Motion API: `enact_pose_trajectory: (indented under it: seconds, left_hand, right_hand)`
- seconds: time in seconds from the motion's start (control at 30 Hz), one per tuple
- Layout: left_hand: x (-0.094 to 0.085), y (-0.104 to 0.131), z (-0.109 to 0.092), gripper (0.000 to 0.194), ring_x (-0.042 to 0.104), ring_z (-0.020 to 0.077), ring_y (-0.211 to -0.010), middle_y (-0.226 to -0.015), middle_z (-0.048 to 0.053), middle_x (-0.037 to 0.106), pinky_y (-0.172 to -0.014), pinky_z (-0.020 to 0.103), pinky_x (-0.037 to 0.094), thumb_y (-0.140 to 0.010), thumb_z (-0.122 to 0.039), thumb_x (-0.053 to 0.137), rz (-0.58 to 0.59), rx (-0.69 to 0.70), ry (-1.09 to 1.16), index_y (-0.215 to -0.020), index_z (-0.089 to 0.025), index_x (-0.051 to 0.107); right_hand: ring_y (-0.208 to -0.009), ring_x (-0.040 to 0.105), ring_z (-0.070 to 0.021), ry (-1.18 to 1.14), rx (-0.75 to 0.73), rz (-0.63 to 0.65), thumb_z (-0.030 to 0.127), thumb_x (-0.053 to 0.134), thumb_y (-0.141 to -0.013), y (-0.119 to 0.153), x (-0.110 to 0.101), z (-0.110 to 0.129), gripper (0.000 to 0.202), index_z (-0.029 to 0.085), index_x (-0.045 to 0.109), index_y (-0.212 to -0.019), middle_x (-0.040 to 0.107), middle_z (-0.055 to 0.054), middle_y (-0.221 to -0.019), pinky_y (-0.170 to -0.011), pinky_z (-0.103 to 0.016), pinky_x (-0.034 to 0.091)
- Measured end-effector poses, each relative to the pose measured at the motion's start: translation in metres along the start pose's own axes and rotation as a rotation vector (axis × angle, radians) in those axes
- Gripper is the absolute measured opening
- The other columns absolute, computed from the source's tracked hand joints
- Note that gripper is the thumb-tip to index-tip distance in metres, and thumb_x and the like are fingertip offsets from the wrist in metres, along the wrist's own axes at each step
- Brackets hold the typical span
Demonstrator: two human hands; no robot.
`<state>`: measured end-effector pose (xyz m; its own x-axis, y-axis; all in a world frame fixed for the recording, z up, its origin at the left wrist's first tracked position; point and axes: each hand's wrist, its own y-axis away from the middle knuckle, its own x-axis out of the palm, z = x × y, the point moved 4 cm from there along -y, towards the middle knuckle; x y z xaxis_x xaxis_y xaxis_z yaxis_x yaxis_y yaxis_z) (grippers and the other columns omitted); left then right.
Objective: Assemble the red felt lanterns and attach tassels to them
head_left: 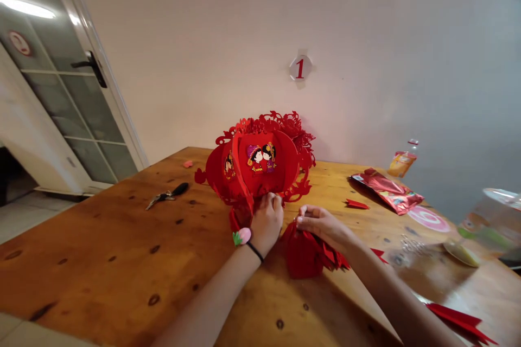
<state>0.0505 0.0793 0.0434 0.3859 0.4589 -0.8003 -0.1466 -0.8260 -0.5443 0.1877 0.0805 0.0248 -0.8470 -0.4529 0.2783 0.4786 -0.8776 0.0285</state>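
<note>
A red paper lantern [262, 179] with cut-out scroll edges and a picture of a cartoon couple stands on the wooden table in front of me. My left hand [267, 222] is at the lantern's lower front edge, fingers curled round its bottom part; the fingertips are partly hidden. Just to the right, my right hand [321, 223] pinches the top of a small red piece [303, 255] with thumb and forefinger. That piece has a rounded flat panel and folded, pointed ends fanning out to its right, partly under my hand.
Keys [165, 196] lie left on the wooden table [122, 260]. To the right are a red foil packet [386, 190], a folded red strip [357, 204], more red strips [462, 320], a bottle [402, 160] and a clear plastic container [490, 222]. A wall stands behind.
</note>
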Motion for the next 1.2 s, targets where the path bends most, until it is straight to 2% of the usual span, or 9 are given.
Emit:
enact_pose_trajectory:
  seconds: [0.1, 0.17, 0.27, 0.37, 0.53, 0.73, 1.03, 1.2]
  left_hand:
    - [-0.018, -0.003, 0.007, 0.014, 0.056, 0.0247, -0.096, -0.098, 0.014, 0.056, -0.080, 0.037, 0.046, -0.085, -0.012, 0.040, -0.063, 0.007, 0.045, -0.097, -0.014, 0.048]
    - [-0.035, -0.002, 0.009, 0.012, 0.057, 0.0223, -0.093, -0.095, 0.012, 0.057, -0.082, 0.035, 0.045, -0.086, -0.014, 0.042, -0.149, -0.004, 0.166, -0.097, -0.015, 0.047]
    - [-0.057, 0.003, 0.010, 0.012, 0.059, 0.0191, -0.089, -0.094, 0.009, 0.059, -0.081, 0.033, 0.046, -0.085, -0.020, 0.047, -0.263, -0.035, 0.430, -0.096, -0.017, 0.047]
    - [-0.066, 0.008, 0.012, 0.013, 0.060, 0.0159, -0.086, -0.094, 0.006, 0.061, -0.079, 0.030, 0.048, -0.083, -0.022, 0.052, -0.285, -0.068, 0.600, -0.096, -0.018, 0.049]
    - [-0.067, 0.017, 0.017, 0.021, 0.063, 0.0149, -0.088, -0.098, 0.004, 0.064, -0.081, 0.028, 0.051, -0.079, -0.017, 0.058, -0.302, -0.061, 0.738, -0.099, -0.020, 0.055]
    - [-0.066, 0.023, 0.019, 0.033, 0.062, 0.0142, -0.093, -0.104, 0.002, 0.063, -0.086, 0.027, 0.051, -0.078, -0.006, 0.053, -0.266, -0.014, 0.763, -0.106, -0.023, 0.056]
    - [-0.066, 0.027, 0.020, 0.028, 0.062, 0.0130, -0.091, -0.102, 0.002, 0.063, -0.084, 0.026, 0.052, -0.081, -0.012, 0.054, -0.267, -0.062, 0.813, -0.106, -0.023, 0.057]
    - [-0.068, 0.027, 0.022, 0.024, 0.061, 0.0139, -0.091, -0.100, 0.002, 0.062, -0.084, 0.026, 0.050, -0.080, -0.013, 0.054, -0.282, -0.057, 0.743, -0.103, -0.022, 0.058]
  right_hand:
    - [-0.063, 0.057, -0.0076, -0.018, -0.059, -0.080, 0.028, 0.077, -0.061, -0.003, 0.009, 0.012, 0.033, 0.018, 0.049, -0.077, 0.056, 0.006, -0.068, -0.069, -0.023, 0.046]
    - [-0.062, 0.056, -0.0070, 0.018, -0.145, -0.107, 0.029, 0.076, -0.061, -0.006, 0.018, 0.025, 0.035, 0.018, 0.046, -0.075, 0.054, 0.007, -0.066, -0.068, -0.022, 0.045]
    - [-0.063, 0.054, -0.0066, 0.116, -0.277, -0.100, 0.027, 0.075, -0.063, -0.010, 0.035, 0.045, 0.037, 0.019, 0.040, -0.071, 0.055, 0.007, -0.067, -0.066, -0.021, 0.043]
    - [-0.065, 0.054, -0.0072, 0.206, -0.345, -0.052, 0.026, 0.073, -0.066, -0.013, 0.050, 0.058, 0.038, 0.019, 0.035, -0.069, 0.058, 0.005, -0.069, -0.064, -0.021, 0.041]
    - [-0.067, 0.053, -0.0083, 0.263, -0.355, 0.024, 0.027, 0.068, -0.071, -0.014, 0.064, 0.063, 0.035, 0.021, 0.034, -0.071, 0.059, 0.004, -0.072, -0.065, -0.022, 0.041]
    - [-0.066, 0.052, -0.0085, 0.293, -0.364, -0.042, 0.026, 0.068, -0.071, -0.016, 0.063, 0.063, 0.034, 0.021, 0.034, -0.071, 0.057, 0.004, -0.072, -0.065, -0.023, 0.041]
    - [-0.068, 0.051, -0.0082, 0.244, -0.397, -0.073, 0.024, 0.066, -0.074, -0.016, 0.063, 0.060, 0.032, 0.021, 0.034, -0.071, 0.058, 0.004, -0.074, -0.064, -0.022, 0.040]
    - [-0.066, 0.050, -0.0070, 0.135, -0.427, -0.123, 0.020, 0.066, -0.073, -0.018, 0.068, 0.056, 0.026, 0.020, 0.040, -0.072, 0.056, 0.005, -0.071, -0.064, -0.020, 0.039]
